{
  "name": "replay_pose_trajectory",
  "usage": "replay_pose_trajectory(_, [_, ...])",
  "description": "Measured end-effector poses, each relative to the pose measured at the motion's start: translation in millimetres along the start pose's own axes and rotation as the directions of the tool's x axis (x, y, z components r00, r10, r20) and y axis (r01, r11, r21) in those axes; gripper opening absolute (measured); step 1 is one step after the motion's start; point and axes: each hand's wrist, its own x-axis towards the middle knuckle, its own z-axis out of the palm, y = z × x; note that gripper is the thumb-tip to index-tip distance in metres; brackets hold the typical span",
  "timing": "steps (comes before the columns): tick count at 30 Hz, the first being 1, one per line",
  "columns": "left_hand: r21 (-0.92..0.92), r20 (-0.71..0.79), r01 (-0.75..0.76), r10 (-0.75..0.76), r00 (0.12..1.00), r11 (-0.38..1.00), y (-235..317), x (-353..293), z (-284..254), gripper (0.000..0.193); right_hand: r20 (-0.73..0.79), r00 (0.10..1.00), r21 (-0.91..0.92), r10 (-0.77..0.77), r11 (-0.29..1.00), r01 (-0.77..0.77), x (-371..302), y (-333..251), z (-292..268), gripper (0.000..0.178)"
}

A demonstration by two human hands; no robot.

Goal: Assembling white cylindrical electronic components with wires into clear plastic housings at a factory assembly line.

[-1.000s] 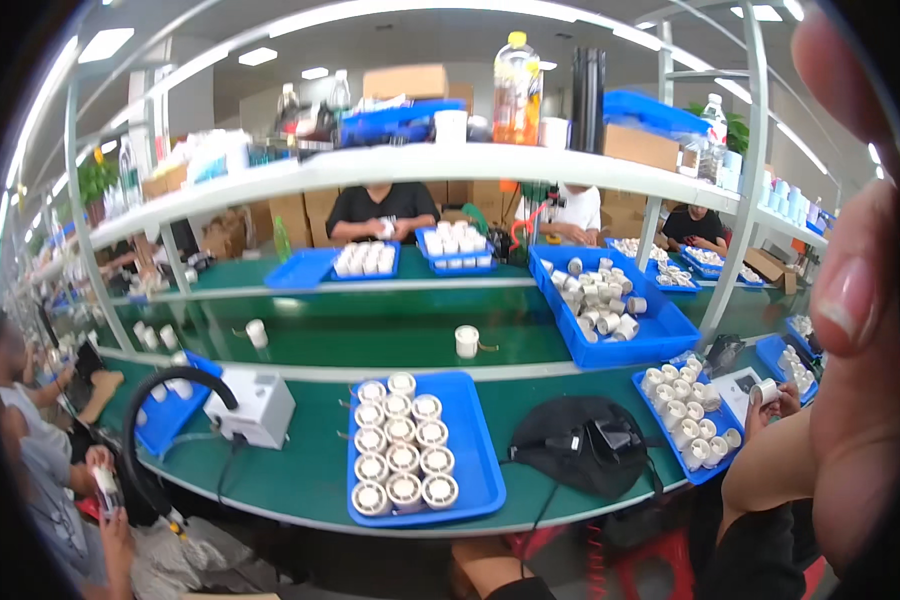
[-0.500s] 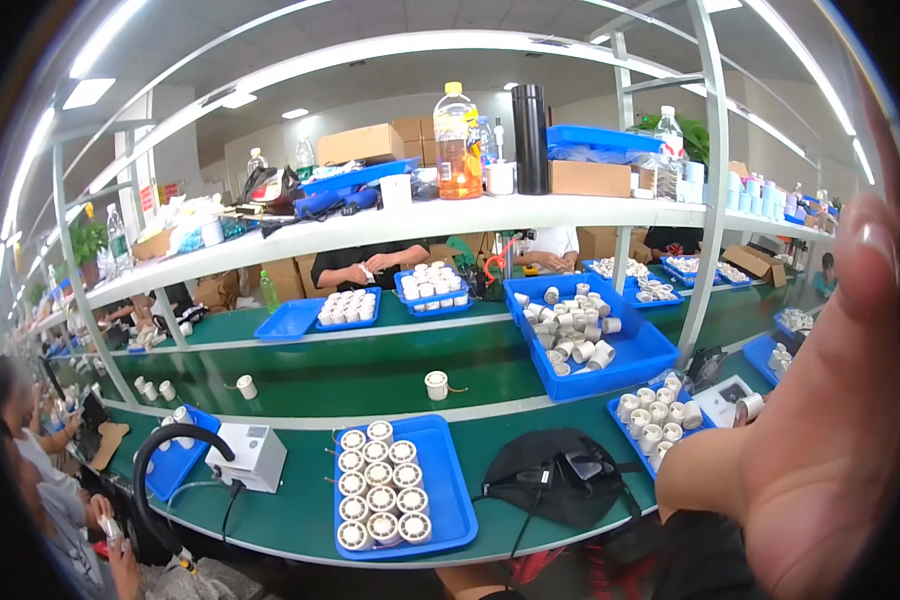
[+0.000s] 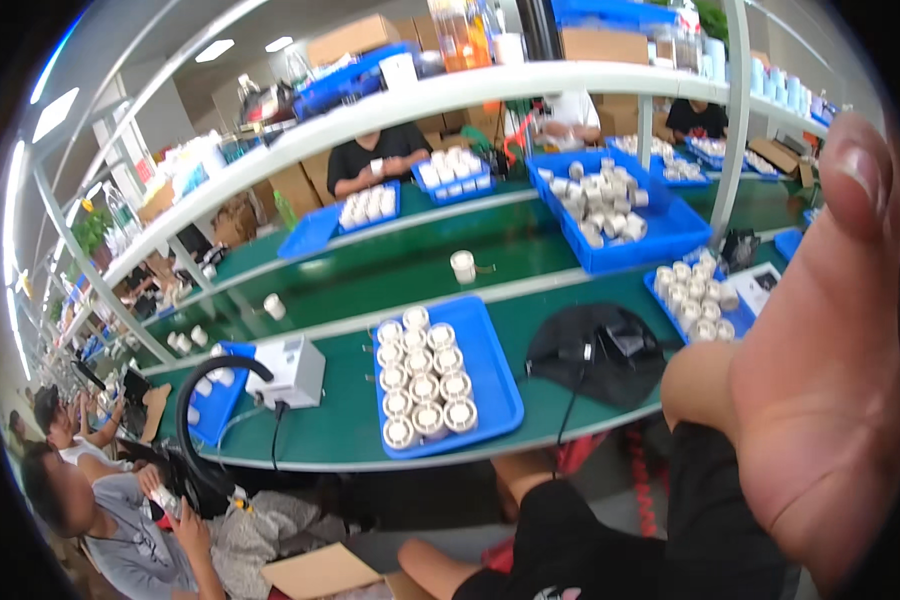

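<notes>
My right hand (image 3: 820, 340) is raised very close at the right side, its thumb at the top and its palm filling much of that edge. Its other fingers are hidden past the rim, so whether they hold anything does not show. A bare elbow (image 3: 698, 385) and a black sleeve lead up to it. Beyond the hand, a blue tray of white cylindrical parts (image 3: 692, 293) stands on the green bench. Front and middle, a blue tray (image 3: 495, 375) carries rows of white cylindrical parts (image 3: 423, 388) with slotted tops. My left hand is out of sight.
A black cap-like cloth item (image 3: 570, 355) with a cable lies right of the front tray. Left stand a white box device (image 3: 292, 372) and a black curved hose (image 3: 185, 410). A large blue bin (image 3: 620, 255) holds jumbled parts. Co-workers sit left and across; a cardboard box (image 3: 320, 572) is below.
The view has tipped down and tilted, so the bench sits higher and my lap and the cardboard box come into sight. My right hand stays raised at the right side.
</notes>
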Motion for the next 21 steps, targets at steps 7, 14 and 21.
replay_pose_trajectory(7, [0.046, 0.042, 0.095, -0.097, 0.994, 0.994, 67.1, -30.7, -62.3, 0.031, -0.097, 0.969, -0.016, 0.228, 0.973, -0.231, -40.9, -28.3, -2.1, 0.072])
replay_pose_trajectory(14, [0.018, -0.075, 0.107, -0.105, 0.992, 0.994, 118.6, -25.3, -47.5, 0.033, -0.105, 0.936, 0.081, 0.336, 0.941, -0.329, -32.0, -34.3, 3.6, 0.071])
replay_pose_trajectory(21, [0.018, -0.093, 0.038, -0.036, 0.995, 0.999, 143.1, 5.7, -50.1, 0.035, -0.214, 0.893, 0.125, 0.396, 0.918, -0.377, -38.1, -47.3, -1.7, 0.071])
